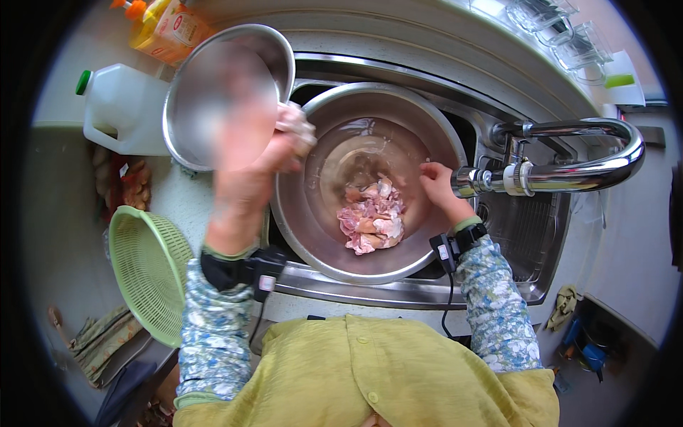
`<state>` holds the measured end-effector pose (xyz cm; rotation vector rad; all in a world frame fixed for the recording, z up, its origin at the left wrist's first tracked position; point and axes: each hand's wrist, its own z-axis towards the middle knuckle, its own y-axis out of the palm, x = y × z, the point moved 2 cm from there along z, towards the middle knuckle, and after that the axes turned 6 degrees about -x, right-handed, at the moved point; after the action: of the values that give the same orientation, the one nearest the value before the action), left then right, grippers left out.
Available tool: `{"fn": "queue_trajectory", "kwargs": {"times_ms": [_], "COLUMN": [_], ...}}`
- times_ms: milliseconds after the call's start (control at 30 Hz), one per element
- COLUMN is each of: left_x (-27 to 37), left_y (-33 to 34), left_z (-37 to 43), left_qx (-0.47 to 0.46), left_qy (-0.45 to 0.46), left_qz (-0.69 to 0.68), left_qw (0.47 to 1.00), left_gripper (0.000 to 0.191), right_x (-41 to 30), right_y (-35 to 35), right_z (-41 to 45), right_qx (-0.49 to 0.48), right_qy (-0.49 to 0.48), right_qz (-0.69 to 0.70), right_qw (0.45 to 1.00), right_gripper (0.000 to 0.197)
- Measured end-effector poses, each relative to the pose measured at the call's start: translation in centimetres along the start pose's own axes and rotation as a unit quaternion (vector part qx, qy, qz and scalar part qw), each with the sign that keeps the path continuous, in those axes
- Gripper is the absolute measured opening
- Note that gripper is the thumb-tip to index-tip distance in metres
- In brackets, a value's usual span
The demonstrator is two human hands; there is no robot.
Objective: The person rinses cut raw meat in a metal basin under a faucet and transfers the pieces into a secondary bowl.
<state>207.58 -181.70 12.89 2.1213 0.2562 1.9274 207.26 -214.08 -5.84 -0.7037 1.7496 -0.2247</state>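
Note:
A large steel basin stands in the sink, with water in it and a pile of raw meat pieces towards its near side. At the basin's left rim my left hand, partly blurred, grips a pale piece of raw meat. Behind that hand is a smaller steel bowl, its inside partly hidden by the hand and the blur. My right hand is at the basin's right inner wall, left of the faucet's end; its fingers are bent, with a tiny pale bit near the tips, and I cannot tell whether they hold it.
The chrome faucet reaches over the basin's right edge. A green plastic colander lies tilted at left, below a white jug with a green cap and an orange-capped pump bottle. Glass mugs stand at back right.

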Motion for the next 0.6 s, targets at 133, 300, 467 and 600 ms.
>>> {"fn": "queue_trajectory", "kwargs": {"times_ms": [133, 300, 467, 600], "left_x": [3.2, 3.7, 0.3, -8.5], "left_y": [-5.2, -6.5, 0.0, 1.8], "left_z": [0.5, 0.6, -1.8, -1.9], "left_qx": [0.105, 0.139, 0.079, -0.120], "left_qy": [0.117, 0.263, 0.281, 0.052], "left_qz": [0.192, 0.661, 0.409, 0.486], "left_qw": [0.969, 0.689, 0.864, 0.864], "left_gripper": [0.036, 0.032, 0.021, 0.020], "right_x": [-1.0, -2.3, -0.3, -1.0], "right_y": [2.5, 4.4, 4.3, 4.1], "right_z": [0.5, 0.6, 1.1, 1.3], "right_qx": [-0.054, -0.049, -0.114, -0.067], "right_qy": [0.038, -0.034, 0.017, 0.070], "right_qz": [-0.173, -0.297, -0.317, -0.137], "right_qw": [0.983, 0.953, 0.942, 0.986], "right_gripper": [0.035, 0.029, 0.016, 0.018]}}
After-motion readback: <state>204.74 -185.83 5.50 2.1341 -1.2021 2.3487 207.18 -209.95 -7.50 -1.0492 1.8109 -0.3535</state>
